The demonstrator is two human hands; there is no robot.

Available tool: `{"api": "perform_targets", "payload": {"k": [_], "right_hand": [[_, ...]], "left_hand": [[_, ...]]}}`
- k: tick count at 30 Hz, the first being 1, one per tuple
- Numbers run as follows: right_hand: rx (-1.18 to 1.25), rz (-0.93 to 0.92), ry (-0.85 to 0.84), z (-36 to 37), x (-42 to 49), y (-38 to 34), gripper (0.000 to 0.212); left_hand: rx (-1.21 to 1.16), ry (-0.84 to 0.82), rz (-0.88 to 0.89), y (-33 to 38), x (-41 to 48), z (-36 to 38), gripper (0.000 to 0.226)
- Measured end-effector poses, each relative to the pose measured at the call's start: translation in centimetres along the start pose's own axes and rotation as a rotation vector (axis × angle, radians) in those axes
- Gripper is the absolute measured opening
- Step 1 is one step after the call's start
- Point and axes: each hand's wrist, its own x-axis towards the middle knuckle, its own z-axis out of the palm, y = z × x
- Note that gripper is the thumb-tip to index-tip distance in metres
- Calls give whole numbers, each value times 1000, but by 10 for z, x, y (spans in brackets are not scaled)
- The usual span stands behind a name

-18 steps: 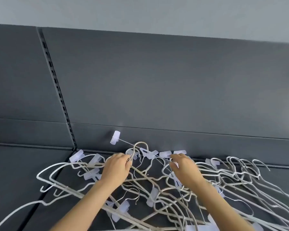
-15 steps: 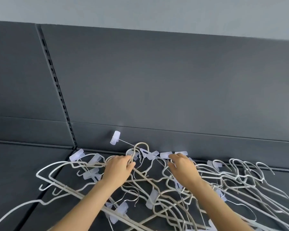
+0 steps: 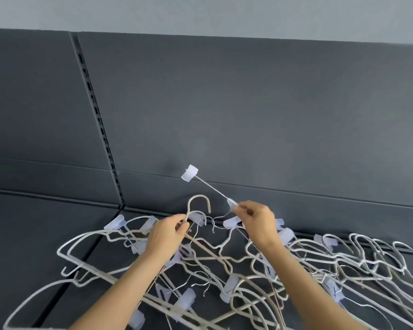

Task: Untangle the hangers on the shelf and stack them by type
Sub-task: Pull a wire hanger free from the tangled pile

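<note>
A: Starting at the left, why do the large white coated hangers (image 3: 81,246) lie flat on the dark grey shelf (image 3: 29,229)?

B: I'd say nobody has reached them. Their arms run under the heap, so they can't come out first.

A: And the left grip (image 3: 169,236)?

B: Its fingers are curled round the neck of the beige wire hanger (image 3: 198,201), just below the hook. I judge it acts as an anchor, so the heap doesn't rise with whatever is pulled.

A: What is being pulled?

B: The thin metal-rod clip hanger (image 3: 212,189). The right grip (image 3: 258,222) pinches its rod beside a clip. The rod slants up toward the back panel, and its translucent end clip (image 3: 190,173) is clear of the tangle. That angle probably helps the clips slide past the wires.

A: And at the far right?

B: The nested white hangers (image 3: 372,251) rest on the shelf with their hooks lined up. They look like one type already gathered and kept at the edge of the knot.
</note>
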Motion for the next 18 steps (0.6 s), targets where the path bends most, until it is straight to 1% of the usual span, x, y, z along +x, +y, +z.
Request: {"api": "perform_targets", "payload": {"k": [2,8,11,13,15,16,18], "right_hand": [[16,14,-15,-7,1,4,20],[50,-22,-108,-14,-3,-1,28],[70,-1,-135,-11,0,-5,31],[37,21,-166,-2,2,-8,36],[-2,16,-216,12,0,-13,38],[-6,0,-225,18,-1,-16,36],[-3,-39,-177,21,-1,-21,28]], "left_hand": [[-33,6,-1,-4,0,0,26],[-106,2,-5,-9,5,-2,20],[-155,29,-3,-12,9,-7,18],[-177,3,15,-10,7,-5,13],[-165,-34,39,-7,4,0,19],[-165,-45,45,-6,2,2,23],[-160,-48,41,-9,1,-1,27]]}}
